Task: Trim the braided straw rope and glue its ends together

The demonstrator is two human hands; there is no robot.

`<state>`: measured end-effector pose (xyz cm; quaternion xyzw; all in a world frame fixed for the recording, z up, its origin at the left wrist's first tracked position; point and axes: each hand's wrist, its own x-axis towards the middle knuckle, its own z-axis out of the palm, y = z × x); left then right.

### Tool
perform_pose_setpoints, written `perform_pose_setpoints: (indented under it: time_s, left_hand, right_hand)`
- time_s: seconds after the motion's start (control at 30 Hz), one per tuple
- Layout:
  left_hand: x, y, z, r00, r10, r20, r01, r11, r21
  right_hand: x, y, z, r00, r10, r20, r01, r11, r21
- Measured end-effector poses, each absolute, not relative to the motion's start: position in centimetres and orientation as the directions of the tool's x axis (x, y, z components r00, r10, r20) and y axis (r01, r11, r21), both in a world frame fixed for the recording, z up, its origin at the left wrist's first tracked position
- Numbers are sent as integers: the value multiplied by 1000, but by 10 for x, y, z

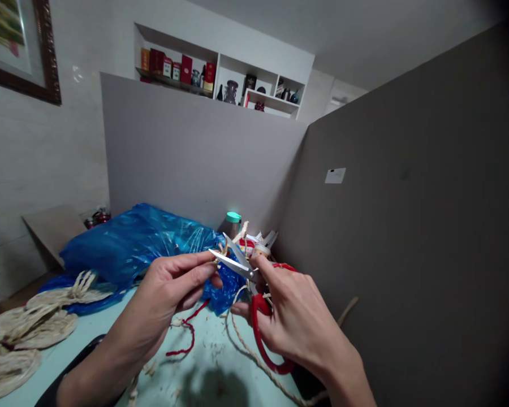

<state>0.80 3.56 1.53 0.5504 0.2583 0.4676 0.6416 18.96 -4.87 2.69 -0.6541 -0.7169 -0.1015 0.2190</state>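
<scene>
My right hand (294, 311) grips a pair of scissors (263, 333) by its red handles, with the steel blades apart and pointing left. At the blade tips, my left hand (182, 285) pinches a small tan piece of dried fibre (221, 252) between thumb and fingers. Part of that piece is hidden by the fingers and blades. A red cord (190, 334) hangs below my left hand towards the table. From beneath my right hand a beige twisted rope (254, 357) trails down to the lower right.
Blue plastic bags (139, 243) lie behind my hands. Woven straw-coloured pieces (29, 325) rest at the left on the pale green table (220, 373). A bottle with a turquoise lid (233, 217) stands farther back. Grey partitions (195, 147) enclose the back and right.
</scene>
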Motion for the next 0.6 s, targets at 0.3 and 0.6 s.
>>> perform_pose_setpoints:
  time_s: [0.3, 0.6]
  left_hand:
    - [4, 39, 12, 391, 904, 172, -272, -65, 960]
    - [3, 40, 12, 352, 913, 205, -273, -109, 956]
  right_hand:
    - [188, -52, 27, -37, 875, 483, 997, 67, -45]
    - [183, -48, 21, -76, 891, 448, 989, 125, -82]
